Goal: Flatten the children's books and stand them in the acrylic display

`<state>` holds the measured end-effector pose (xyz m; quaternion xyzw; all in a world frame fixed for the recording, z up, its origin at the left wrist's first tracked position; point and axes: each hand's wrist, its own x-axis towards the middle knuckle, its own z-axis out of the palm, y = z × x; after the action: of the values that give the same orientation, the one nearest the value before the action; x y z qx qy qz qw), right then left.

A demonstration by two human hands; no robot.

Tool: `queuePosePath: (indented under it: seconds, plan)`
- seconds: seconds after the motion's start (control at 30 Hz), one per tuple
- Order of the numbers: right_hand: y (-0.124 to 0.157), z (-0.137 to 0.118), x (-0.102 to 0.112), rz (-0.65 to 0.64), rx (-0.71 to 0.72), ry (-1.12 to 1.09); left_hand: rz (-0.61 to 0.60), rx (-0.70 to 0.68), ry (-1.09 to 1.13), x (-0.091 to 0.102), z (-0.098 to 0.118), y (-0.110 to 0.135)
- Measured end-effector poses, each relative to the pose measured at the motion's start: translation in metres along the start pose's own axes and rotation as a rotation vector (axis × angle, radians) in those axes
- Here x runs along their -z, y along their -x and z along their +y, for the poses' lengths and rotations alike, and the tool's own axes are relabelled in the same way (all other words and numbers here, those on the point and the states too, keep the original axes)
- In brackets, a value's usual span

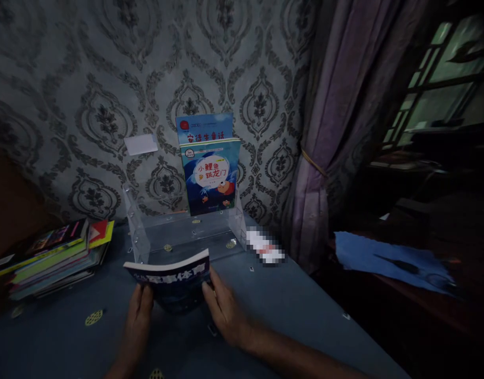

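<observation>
Between my two hands is a dark blue book [178,289] with white lettering on its cover, tilted and slightly bowed above the table. My left hand [139,310] grips its left edge, fingers partly hidden. On the right edge, my right hand [224,305] is closed with the thumb on the cover. Just beyond the book stands a clear plastic stepped rack [186,229]. Two blue picture books stand upright at the rack's back right: a front one [210,179] with fish on it, and a taller one [205,126] behind it.
A stack of books and magazines [60,258] lies at the table's left. A blurred white and red item [265,246] sits right of the rack. Further right are a tied purple curtain [316,173] and a blue cloth [392,260] with a dark object on it.
</observation>
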<state>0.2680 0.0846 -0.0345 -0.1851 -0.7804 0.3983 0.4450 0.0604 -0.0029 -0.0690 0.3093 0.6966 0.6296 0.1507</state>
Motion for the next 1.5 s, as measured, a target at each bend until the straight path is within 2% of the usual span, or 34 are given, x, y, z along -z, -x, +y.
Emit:
queuePosePath:
  seconds: [0.07,0.2,0.3,0.43,0.57,0.7,0.83,0.93,1.1,1.33,1.5]
  plan:
    - [-0.002,0.004,0.000,0.033,-0.027,0.005,0.018,0.045,0.025,-0.011,0.011,0.000]
    - [-0.006,0.009,0.001,0.049,-0.072,0.003,-0.033,0.125,0.090,-0.028,0.031,0.001]
    - [-0.010,0.006,0.004,0.037,-0.055,-0.017,-0.064,0.085,0.092,-0.031,0.047,0.001]
    - [-0.024,-0.002,0.016,0.115,-0.017,-0.016,-0.121,-0.145,0.067,-0.035,0.080,-0.002]
    - [-0.056,-0.012,0.044,0.230,0.059,0.061,-0.136,-0.414,0.022,-0.050,0.125,-0.014]
    - [-0.101,-0.024,0.083,0.335,0.173,0.204,-0.181,-0.594,0.065,-0.072,0.166,-0.043]
    - [-0.142,-0.028,0.112,0.309,0.263,0.235,-0.176,-0.766,0.069,-0.091,0.190,-0.076]
    - [-0.159,-0.019,0.124,0.303,0.267,0.269,-0.163,-0.844,-0.021,-0.099,0.195,-0.091]
    - [-0.169,0.004,0.134,0.295,0.250,0.320,-0.096,-0.942,-0.202,-0.108,0.188,-0.097]
    - [-0.165,0.027,0.137,0.257,0.202,0.353,-0.131,-0.900,-0.267,-0.119,0.171,-0.104]
    - [-0.168,0.043,0.142,0.263,0.238,0.447,-0.132,-0.863,-0.345,-0.124,0.159,-0.108]
